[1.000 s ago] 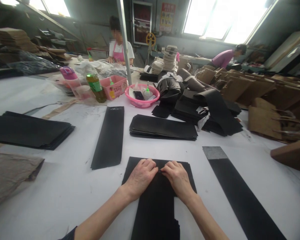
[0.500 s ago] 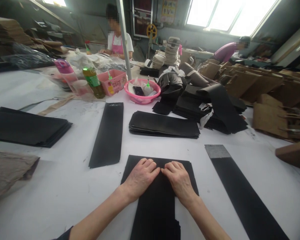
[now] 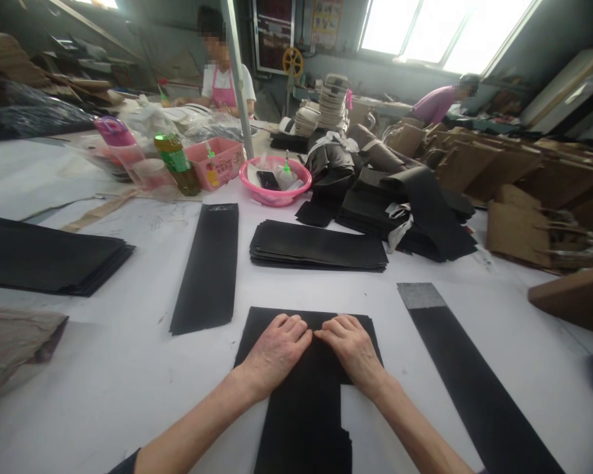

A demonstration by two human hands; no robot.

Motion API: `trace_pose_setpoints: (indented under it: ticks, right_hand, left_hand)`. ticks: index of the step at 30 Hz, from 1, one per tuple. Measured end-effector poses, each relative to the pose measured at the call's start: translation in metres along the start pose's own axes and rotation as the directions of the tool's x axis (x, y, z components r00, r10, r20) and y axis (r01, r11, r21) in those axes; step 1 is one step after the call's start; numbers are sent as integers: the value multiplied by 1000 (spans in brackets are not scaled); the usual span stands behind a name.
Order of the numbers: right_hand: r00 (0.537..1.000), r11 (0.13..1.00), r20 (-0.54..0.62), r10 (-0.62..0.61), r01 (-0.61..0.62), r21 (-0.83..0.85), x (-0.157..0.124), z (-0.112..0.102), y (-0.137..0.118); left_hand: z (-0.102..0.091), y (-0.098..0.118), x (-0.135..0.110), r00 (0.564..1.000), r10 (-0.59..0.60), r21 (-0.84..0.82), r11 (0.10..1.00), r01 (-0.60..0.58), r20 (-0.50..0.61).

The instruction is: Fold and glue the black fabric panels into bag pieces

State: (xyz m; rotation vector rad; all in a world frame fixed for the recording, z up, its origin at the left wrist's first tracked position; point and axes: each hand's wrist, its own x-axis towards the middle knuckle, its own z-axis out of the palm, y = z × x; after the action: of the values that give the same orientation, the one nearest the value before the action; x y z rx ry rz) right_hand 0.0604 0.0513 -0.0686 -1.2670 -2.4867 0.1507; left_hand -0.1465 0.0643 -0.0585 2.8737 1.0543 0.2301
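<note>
A long black strip point(image 3: 304, 421) runs away from me, its far end lying over a wider black sheet point(image 3: 257, 322). Both pieces rest flat on the white table. My left hand point(image 3: 281, 345) is closed, with thumb and bent fingers pressed together at the strip's far end. My right hand point(image 3: 348, 342) grips the same end in a like pinch, its thumb tip almost touching the left one. What lies between the fingertips is mostly hidden under the hands.
Black strips lie to the left point(image 3: 205, 270) and right point(image 3: 479, 375). Black stacks sit ahead point(image 3: 319, 247) and far left point(image 3: 49, 253). Behind are a pink basin point(image 3: 277, 195), a bottle point(image 3: 178, 164) and brown bags point(image 3: 514, 227). Two people are farther back.
My hands keep their pinch at the strip's end with hardly any movement. The whole view has shifted slightly, and a blurred dark shape now shows at the right edge.
</note>
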Motion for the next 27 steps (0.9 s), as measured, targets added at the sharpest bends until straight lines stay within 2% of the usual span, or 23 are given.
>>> trace_pose_setpoints:
  ticks: [7, 15, 27]
  right_hand:
    - [999, 1000, 14, -30, 30, -2, -2, -7, 6]
    - [999, 1000, 34, -21, 21, -20, -3, -8, -2]
    - [999, 1000, 35, -5, 5, 7, -12, -13, 10]
  left_hand:
    - [-1, 0, 1, 1000, -7, -17, 1000, 7, -15]
    - [-4, 5, 6, 999, 35, 60, 998, -34, -13]
    - [-1, 6, 7, 999, 34, 71, 997, -35, 8]
